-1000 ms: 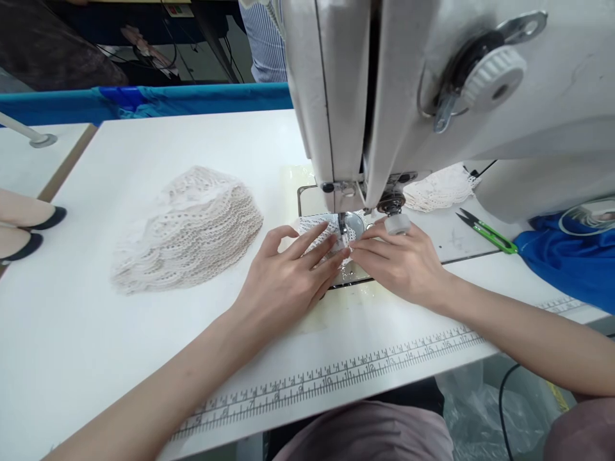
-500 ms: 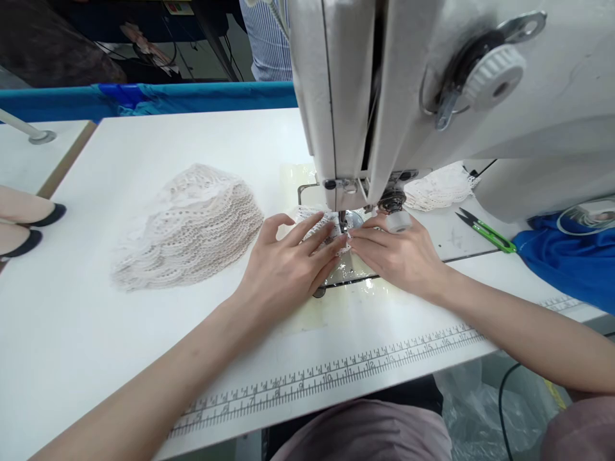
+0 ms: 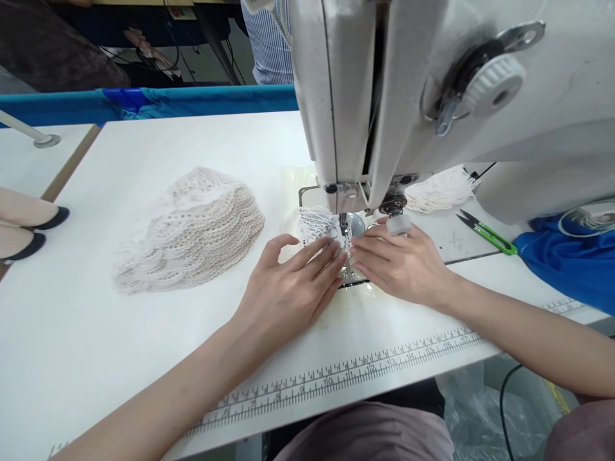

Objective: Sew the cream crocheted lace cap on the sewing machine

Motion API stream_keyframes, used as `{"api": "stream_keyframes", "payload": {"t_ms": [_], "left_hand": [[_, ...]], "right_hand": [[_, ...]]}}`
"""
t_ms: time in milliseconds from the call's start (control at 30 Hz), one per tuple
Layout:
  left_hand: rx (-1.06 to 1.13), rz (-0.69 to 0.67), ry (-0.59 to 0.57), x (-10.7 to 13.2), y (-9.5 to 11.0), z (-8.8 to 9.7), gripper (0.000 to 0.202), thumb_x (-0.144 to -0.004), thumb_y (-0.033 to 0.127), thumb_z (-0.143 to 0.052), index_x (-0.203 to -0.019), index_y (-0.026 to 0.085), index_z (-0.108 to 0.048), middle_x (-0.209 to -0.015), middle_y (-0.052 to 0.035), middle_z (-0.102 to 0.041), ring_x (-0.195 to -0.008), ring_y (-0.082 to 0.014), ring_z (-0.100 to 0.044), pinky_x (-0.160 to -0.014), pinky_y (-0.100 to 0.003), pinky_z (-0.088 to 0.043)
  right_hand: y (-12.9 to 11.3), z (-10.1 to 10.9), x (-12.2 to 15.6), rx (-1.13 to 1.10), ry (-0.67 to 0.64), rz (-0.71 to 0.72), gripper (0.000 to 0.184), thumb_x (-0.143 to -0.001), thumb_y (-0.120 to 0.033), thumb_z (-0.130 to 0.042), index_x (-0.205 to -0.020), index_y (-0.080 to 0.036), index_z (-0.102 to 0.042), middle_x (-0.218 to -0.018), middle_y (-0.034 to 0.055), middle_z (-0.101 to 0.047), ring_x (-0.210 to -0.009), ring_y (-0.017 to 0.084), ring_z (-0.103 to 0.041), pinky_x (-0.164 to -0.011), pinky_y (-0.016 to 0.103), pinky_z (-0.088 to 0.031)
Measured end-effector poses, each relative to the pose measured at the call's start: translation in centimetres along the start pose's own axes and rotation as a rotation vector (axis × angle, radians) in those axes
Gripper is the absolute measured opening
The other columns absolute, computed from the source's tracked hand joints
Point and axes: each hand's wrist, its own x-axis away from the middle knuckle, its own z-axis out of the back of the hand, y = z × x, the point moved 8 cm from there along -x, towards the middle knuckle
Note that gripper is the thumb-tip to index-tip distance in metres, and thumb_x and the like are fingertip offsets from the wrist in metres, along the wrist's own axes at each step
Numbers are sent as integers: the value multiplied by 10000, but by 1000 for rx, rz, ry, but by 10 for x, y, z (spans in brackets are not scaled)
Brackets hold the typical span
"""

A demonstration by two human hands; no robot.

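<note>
A small piece of white lace (image 3: 314, 224) lies under the needle and presser foot (image 3: 343, 223) of a grey-white sewing machine (image 3: 350, 115). My left hand (image 3: 295, 282) rests on the front edge of the lace, fingers stretched out and flat, thumb apart. To the right of the foot my right hand (image 3: 401, 259) lies with its fingers extended, their tips at the lace's right edge. Its thumb is largely hidden. Both sets of fingertips almost meet just in front of the needle.
A fanned pile of lace pieces (image 3: 192, 230) lies left. Behind the needle is more lace (image 3: 442, 189). Green-handled thread snips (image 3: 487, 232) sit right, beside blue cloth (image 3: 567, 256). A printed ruler (image 3: 331, 381) runs along the table's front edge. A person in striped clothing (image 3: 269, 45) is beyond.
My left hand has slid slightly down toward me, uncovering more of the lace left of the foot. My right hand has shifted only slightly.
</note>
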Motion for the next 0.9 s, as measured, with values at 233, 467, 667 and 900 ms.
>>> {"api": "stream_keyframes", "payload": {"t_ms": [233, 467, 667, 900], "left_hand": [[-23, -9, 41, 0, -4, -2, 261, -963, 214, -477, -1189, 175, -603, -1192, -73, -684, -1116, -220, -642, -968, -469, -385], [-20, 2, 63, -4, -10, -7, 256, -973, 237, -467, -1193, 207, -595, -1177, -51, -693, -1086, -214, -660, -996, -475, -359], [-9, 14, 80, -6, -15, -10, 256, -975, 243, -460, -1194, 206, -587, -1183, -59, -691, -1086, -219, -660, -1017, -482, -338], [1, 19, 65, -6, -18, -11, 275, -977, 266, -453, -1229, 236, -559, -1212, -64, -676, -1123, -225, -641, -1032, -509, -341]], "right_hand": [[2, -4, 0, -14, -26, -19, 237, -966, -230, -494, -935, -136, -710, -986, 30, -744, -896, 172, -620, -847, 337, -424], [5, -8, -3, 56, -37, -49, 285, -982, -230, -451, -909, -153, -716, -946, 25, -754, -875, 168, -630, -868, 338, -416], [7, -13, -1, 78, -51, -84, 279, -985, -254, -453, -967, -156, -714, -985, 30, -752, -927, 183, -622, -880, 348, -405], [9, -15, -1, 88, -103, -115, 277, -981, -258, -457, -1028, -149, -707, -1037, 58, -741, -962, 204, -610, -917, 378, -387]]}}
